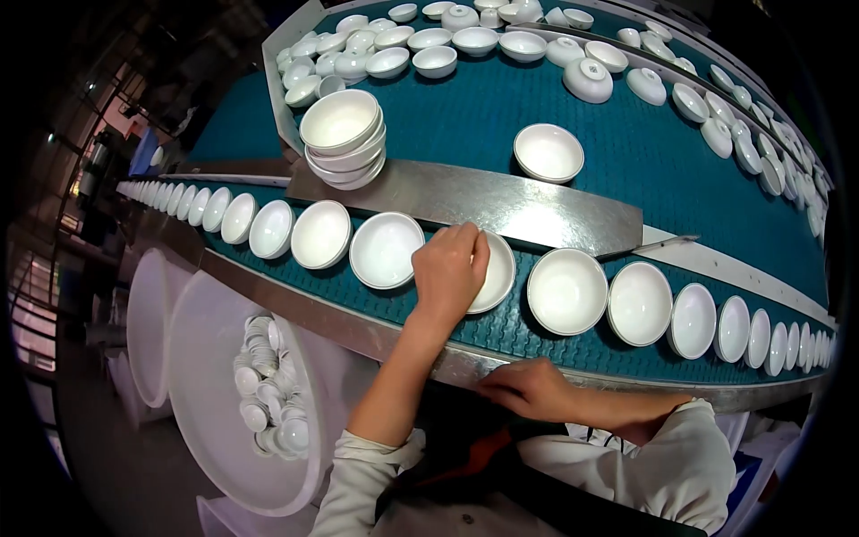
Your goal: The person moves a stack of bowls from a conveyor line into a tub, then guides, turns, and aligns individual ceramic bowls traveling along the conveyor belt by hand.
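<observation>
My left hand is closed at the left rim of a white bowl in the row on the narrow green belt. Its fingertips are partly hidden behind the knuckles. To its left stands another white bowl, and to the right of the gripped one is a further white bowl. My right hand rests by the metal front edge of the belt, fingers curled together, with nothing visible in them. A stack of several white bowls stands beyond the belt, at the left end of a metal plate.
A wide green belt beyond carries many white bowls, some overturned. One upright bowl sits near the metal plate. A thin tool lies at the plate's right end. At lower left, a large white tub holds small white dishes.
</observation>
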`<state>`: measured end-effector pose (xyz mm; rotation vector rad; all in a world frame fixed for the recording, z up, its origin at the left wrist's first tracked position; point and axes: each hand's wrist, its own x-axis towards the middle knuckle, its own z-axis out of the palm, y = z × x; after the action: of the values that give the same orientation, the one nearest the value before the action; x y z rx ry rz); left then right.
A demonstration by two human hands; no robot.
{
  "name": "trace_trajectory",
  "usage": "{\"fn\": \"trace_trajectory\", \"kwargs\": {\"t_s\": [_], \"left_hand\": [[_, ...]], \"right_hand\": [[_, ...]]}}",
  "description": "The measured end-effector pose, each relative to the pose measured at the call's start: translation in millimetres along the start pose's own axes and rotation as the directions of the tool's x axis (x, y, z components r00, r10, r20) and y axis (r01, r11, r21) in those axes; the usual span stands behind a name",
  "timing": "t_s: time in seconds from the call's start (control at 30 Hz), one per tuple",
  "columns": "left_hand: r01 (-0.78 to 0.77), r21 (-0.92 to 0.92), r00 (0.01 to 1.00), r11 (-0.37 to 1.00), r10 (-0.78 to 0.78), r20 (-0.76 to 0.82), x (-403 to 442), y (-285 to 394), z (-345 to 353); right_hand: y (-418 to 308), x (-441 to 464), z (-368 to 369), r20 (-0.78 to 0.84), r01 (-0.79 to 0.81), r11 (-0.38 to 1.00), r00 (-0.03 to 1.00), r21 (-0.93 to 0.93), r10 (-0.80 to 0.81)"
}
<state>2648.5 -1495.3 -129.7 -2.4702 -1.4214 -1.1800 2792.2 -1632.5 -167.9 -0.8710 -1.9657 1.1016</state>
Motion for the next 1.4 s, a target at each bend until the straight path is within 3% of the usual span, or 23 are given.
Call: {"fn": "trace_trajectory", "kwargs": {"t_s": [0.07,0.13,0.2,0.27,0.3,0.37,0.47,0.57,0.8,1.0,1.1,1.33,1.4], "left_hand": [[-0.134,-0.255,0.991,0.958,0.132,-0.025,-8.9,34.9,7.2],[-0.13,-0.361,0.991,0.923,0.136,-0.011,-23.4,62.5,14.6],[-0.129,-0.406,0.989,0.905,0.15,0.02,-40.7,80.5,24.2],[-0.166,-0.448,0.973,0.879,0.219,0.07,-51.8,94.3,26.7],[-0.164,-0.457,0.973,0.874,0.219,0.07,-58.0,99.7,28.1],[-0.082,-0.504,0.985,0.86,0.148,0.093,-69.3,107.4,29.8],[0.002,-0.571,0.985,0.821,0.096,0.142,-84.6,117.7,34.9],[0.075,-0.589,0.977,0.804,0.058,0.204,-83.9,133.0,40.9],[0.099,-0.615,0.982,0.782,0.023,0.188,-88.7,161.2,51.6],[0.192,-0.506,0.98,0.841,-0.139,0.142,-94.7,186.2,59.1],[0.249,-0.536,0.968,0.807,-0.208,0.138,-97.3,201.2,64.5],[0.213,-0.564,0.976,0.798,-0.142,0.168,-100.2,237.6,79.7],[0.144,-0.503,0.976,0.852,-0.038,0.215,-104.3,242.4,82.1]], "right_hand": [[-0.9,-8.9,-6.8,-0.001,0.009,1.0,1.0,0.002,-0.009],[0.2,-19.1,-11.2,-0.011,-0.007,1.0,1.0,0.013,0.007],[2.4,-29.5,-15.1,-0.023,-0.03,0.999,0.999,0.02,0.03],[6.7,-41.5,-20.5,-0.022,0.11,0.992,0.994,-0.062,-0.111],[9.6,-47.8,-22.3,-0.025,0.101,0.993,0.994,-0.066,-0.102],[16.0,-57.5,-24.8,0.032,0.213,0.97,0.977,-0.117,-0.211],[14.8,-70.3,-35.6,0.15,0.198,0.968,0.973,-0.156,-0.175],[21.5,-86.5,-41.3,0.106,0.207,0.97,0.975,-0.131,-0.194],[23.5,-114.9,-62.5,0.095,0.203,0.971,0.977,-0.127,-0.192],[26.2,-139.3,-83.7,0.089,0.228,0.967,0.972,-0.111,-0.219],[25.2,-152.9,-93.6,0.095,0.201,0.972,0.977,-0.122,-0.19],[25.6,-183.7,-117.5,0.079,0.19,0.977,0.98,-0.1,-0.183],[25.0,-194.0,-122.1,0.071,0.186,0.978,0.981,-0.094,-0.18]]}}
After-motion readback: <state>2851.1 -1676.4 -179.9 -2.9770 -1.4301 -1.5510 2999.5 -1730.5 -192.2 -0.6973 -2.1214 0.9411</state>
